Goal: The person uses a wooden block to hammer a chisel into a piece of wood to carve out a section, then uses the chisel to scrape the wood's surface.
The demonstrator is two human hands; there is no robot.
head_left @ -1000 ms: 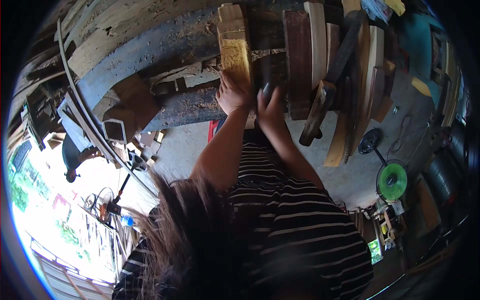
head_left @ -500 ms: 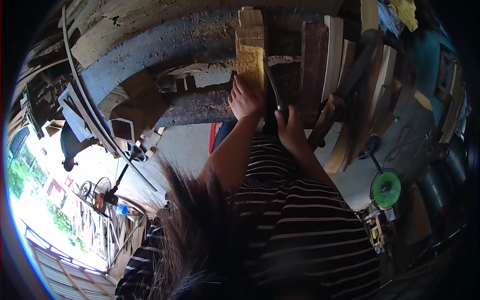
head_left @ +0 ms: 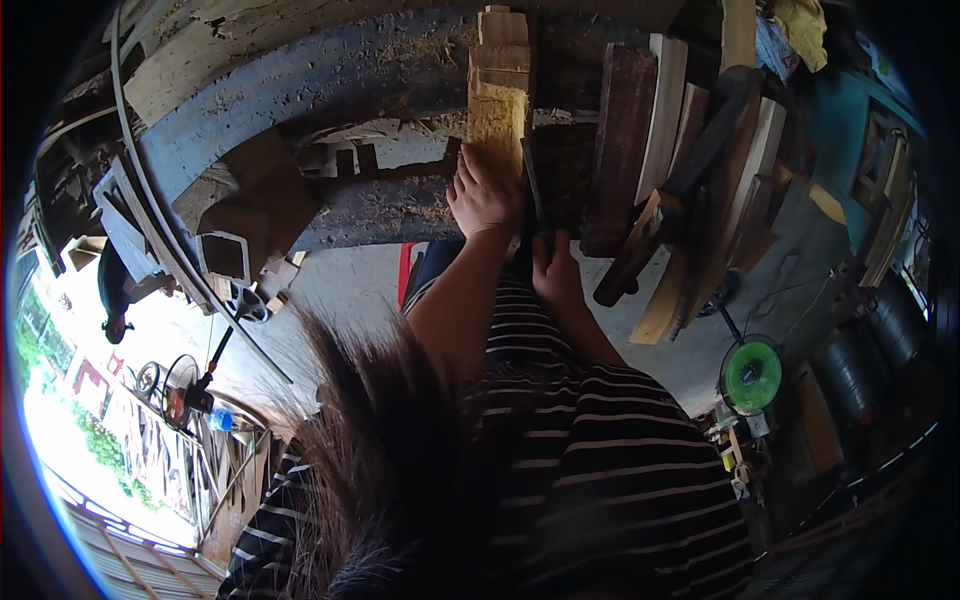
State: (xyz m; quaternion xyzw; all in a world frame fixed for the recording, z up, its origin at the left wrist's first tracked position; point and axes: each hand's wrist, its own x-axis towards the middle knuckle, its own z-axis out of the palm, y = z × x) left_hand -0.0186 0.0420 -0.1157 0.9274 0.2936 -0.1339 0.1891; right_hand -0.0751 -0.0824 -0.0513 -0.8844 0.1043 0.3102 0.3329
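Note:
A pale squared wooden block (head_left: 497, 110) lies lengthwise away from me across the bench beams, with a rough, lighter hollow cut into its upper face. My left hand (head_left: 484, 197) is closed over the near part of the block, its fingers along the left side. Right of the block, my right hand (head_left: 558, 268) is closed around the near end of a long, slim, dark tool (head_left: 533, 180). The tool points away from me, its far end close along the block's right edge. Its grip is mostly hidden by my fingers.
Thick timber beams (head_left: 350, 75) strewn with shavings form the bench. Several wood offcuts (head_left: 624, 130) lean to the right. A green fan (head_left: 750, 375) stands behind on the right, another fan (head_left: 183, 390) on the left. A long curved strip (head_left: 150, 200) runs down the left.
My right hand has drawn back toward my body and slightly left, bringing the dark tool nearer the block's edge. My left hand stays on the block. The view has shifted a little.

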